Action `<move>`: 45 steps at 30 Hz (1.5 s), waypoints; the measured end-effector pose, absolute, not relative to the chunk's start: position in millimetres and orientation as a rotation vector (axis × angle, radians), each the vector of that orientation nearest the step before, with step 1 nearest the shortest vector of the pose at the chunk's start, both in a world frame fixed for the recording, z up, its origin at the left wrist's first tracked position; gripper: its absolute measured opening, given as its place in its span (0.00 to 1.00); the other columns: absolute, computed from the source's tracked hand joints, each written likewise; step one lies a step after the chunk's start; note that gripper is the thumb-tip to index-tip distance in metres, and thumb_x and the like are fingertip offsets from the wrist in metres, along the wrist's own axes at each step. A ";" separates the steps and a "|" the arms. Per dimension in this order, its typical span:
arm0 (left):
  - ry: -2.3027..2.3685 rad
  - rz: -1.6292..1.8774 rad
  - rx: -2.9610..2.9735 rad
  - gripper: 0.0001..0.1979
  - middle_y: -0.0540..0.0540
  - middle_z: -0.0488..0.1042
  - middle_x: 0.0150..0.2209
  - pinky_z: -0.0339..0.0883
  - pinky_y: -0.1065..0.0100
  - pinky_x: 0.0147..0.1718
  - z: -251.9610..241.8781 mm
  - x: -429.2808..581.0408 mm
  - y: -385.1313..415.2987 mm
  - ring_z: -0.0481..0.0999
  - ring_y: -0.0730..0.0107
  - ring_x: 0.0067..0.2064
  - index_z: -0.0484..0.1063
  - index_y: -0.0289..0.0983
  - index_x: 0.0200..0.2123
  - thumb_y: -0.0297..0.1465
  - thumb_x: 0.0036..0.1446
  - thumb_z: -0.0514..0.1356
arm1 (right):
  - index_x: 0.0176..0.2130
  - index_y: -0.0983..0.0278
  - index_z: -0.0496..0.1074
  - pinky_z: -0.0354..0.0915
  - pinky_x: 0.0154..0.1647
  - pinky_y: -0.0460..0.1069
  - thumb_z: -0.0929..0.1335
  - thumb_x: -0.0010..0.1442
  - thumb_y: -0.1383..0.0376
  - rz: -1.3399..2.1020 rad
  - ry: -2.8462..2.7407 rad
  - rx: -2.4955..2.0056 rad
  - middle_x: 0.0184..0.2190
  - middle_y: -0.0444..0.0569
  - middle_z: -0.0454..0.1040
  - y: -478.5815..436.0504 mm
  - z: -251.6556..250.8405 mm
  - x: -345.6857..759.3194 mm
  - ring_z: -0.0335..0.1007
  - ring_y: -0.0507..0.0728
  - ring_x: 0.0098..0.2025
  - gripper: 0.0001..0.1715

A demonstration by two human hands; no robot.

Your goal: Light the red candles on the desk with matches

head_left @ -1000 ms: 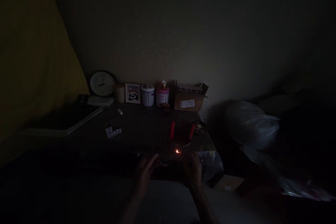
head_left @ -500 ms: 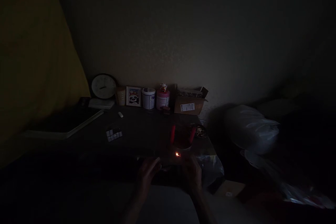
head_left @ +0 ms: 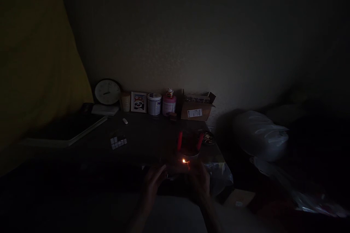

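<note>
In dim light, my right hand (head_left: 199,178) is closed around a lit match (head_left: 186,161), its small flame pointing left, near the table's front edge. Left of it, my left hand (head_left: 155,178) is curled with fingers together. Whatever it holds is lost in the dark. Just beyond the flame stand two red candles, a left candle (head_left: 179,141) and a right candle (head_left: 200,141), neither showing a flame. Under them is a dark holder with a pale rim (head_left: 193,156). A round dish of matchsticks (head_left: 208,137) sits behind the right candle.
Along the wall stand a round clock (head_left: 107,92), a panda picture frame (head_left: 139,102), a white tin (head_left: 154,104), a pink-lidded tin (head_left: 169,106) and an open cardboard box (head_left: 195,110). A white keypad-like object (head_left: 118,142) lies left. A plastic bag (head_left: 261,134) bulges at right.
The match flame looks slightly brighter and sits a little further left. Both hands keep nearly the same position, and the camera view has shifted slightly.
</note>
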State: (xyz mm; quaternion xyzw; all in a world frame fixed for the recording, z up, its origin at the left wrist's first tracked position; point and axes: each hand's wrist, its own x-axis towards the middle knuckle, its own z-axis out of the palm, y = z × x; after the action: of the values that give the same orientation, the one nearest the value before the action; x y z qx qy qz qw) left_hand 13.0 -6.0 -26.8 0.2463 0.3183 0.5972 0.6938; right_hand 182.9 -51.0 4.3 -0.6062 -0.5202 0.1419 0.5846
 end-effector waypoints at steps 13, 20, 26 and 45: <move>0.658 1.308 0.579 0.13 0.44 0.79 0.36 0.68 0.64 0.36 -41.4 17.1 1.4 0.76 0.61 0.38 0.78 0.37 0.30 0.34 0.37 0.69 | 0.29 0.63 0.72 0.66 0.31 0.47 0.71 0.51 0.59 0.562 -0.967 -1.129 0.27 0.46 0.74 -44.8 24.8 179.5 0.70 0.55 0.31 0.09; 0.674 1.315 0.569 0.12 0.46 0.79 0.31 0.68 0.66 0.35 -35.1 17.2 0.7 0.76 0.65 0.35 0.78 0.37 0.30 0.33 0.38 0.69 | 0.28 0.63 0.73 0.66 0.30 0.47 0.72 0.48 0.59 0.578 -0.940 -1.140 0.27 0.45 0.74 -46.2 34.8 177.1 0.70 0.56 0.31 0.10; 0.655 1.290 0.618 0.13 0.46 0.78 0.33 0.68 0.68 0.36 -23.5 13.4 -6.6 0.76 0.65 0.37 0.78 0.37 0.30 0.35 0.38 0.69 | 0.29 0.62 0.73 0.66 0.31 0.48 0.71 0.50 0.59 0.530 -0.997 -1.168 0.28 0.47 0.74 -44.2 36.7 177.9 0.69 0.57 0.32 0.09; 0.660 1.300 0.500 0.14 0.47 0.78 0.28 0.67 0.69 0.31 -21.9 15.4 -2.6 0.76 0.68 0.30 0.77 0.36 0.26 0.34 0.32 0.72 | 0.26 0.63 0.73 0.64 0.26 0.46 0.72 0.45 0.59 0.558 -0.963 -1.138 0.26 0.47 0.74 -38.0 63.9 174.2 0.68 0.55 0.28 0.10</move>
State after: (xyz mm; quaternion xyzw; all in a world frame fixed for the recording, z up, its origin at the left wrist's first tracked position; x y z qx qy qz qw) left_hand 15.4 -2.6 -21.9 0.2261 0.2981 0.5877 0.7174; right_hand 174.2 -38.0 63.9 -0.5108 -0.4324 0.2503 0.6996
